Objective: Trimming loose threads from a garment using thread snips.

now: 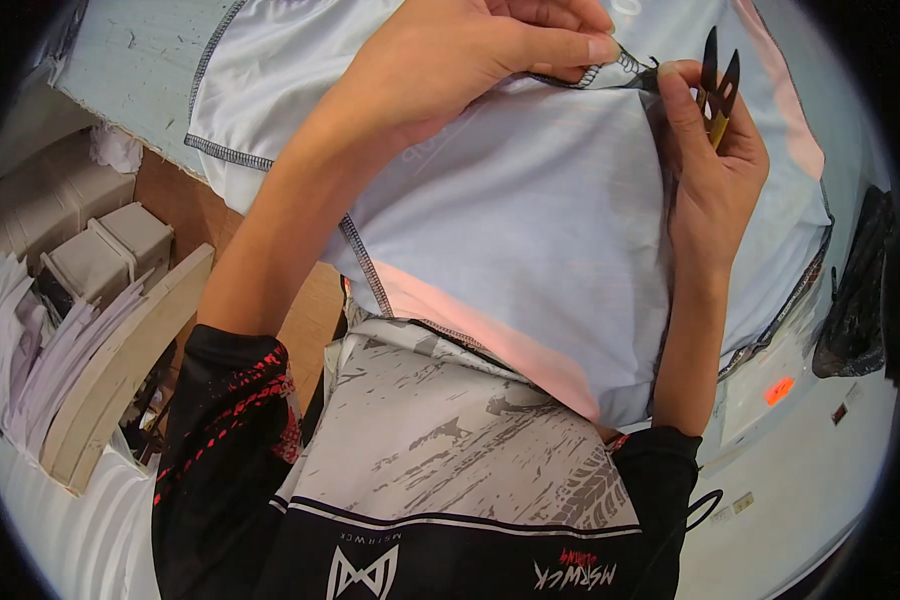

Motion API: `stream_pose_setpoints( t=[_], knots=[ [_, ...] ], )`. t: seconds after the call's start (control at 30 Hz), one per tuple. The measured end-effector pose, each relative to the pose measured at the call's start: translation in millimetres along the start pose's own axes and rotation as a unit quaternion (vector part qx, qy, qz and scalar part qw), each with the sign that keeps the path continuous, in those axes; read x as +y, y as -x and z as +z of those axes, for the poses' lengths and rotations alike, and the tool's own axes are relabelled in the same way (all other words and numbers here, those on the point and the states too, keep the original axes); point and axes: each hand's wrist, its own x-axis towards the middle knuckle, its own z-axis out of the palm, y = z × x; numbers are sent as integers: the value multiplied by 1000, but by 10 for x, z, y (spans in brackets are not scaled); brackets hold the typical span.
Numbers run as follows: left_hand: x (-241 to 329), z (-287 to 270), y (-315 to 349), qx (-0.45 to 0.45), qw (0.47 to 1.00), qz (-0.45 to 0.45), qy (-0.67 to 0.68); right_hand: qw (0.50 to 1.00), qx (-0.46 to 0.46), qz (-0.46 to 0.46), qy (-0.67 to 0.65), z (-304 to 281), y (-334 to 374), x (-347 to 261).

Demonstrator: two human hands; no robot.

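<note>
My left hand (470, 60), thumb and fingers closed, pinches the dark overlocked seam (592, 76) of a smooth, pale blue garment piece (530, 220); my right hand (715, 170), curled around black-bladed thread snips (709, 72) with pointed tips spread, sets thumb and forefinger at the same seam. Thin and silky, banded in salmon pink, the garment piece lies across the grey-blue table (120, 90) and drapes toward my body. Past the table's chipped left edge sit grey boxes (90, 258); toward its right side slumps a crinkled black plastic bag (855, 310).
</note>
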Motion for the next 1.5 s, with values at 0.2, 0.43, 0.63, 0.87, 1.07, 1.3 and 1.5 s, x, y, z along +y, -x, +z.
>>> stream_pose_setpoints(
  t=[0.2,0.43,0.63,0.87,1.07,1.3,1.5],
  knots=[
    [-5,-1,6,4,1000,2,-3,999,13,36,9,-17,3,-3],
    [-4,0,17,6,1000,3,0,999,16,26,-22,-168,-27,11],
    [44,15,43,5,999,-4,-32,999,-2,26,21,-170,35,-43],
    [26,26,78,-8,999,37,-31,998,-51,19,38,-122,32,-54],
    [55,81,62,-15,999,27,-43,996,-72,27,34,-166,10,-24],
    [-70,-12,-37,-165,903,342,-202,994,-76,52,53,-119,-34,-87],
    [-130,-70,-107,-192,895,357,-187,995,-56,62,53,-84,-29,-97]
  ],
)
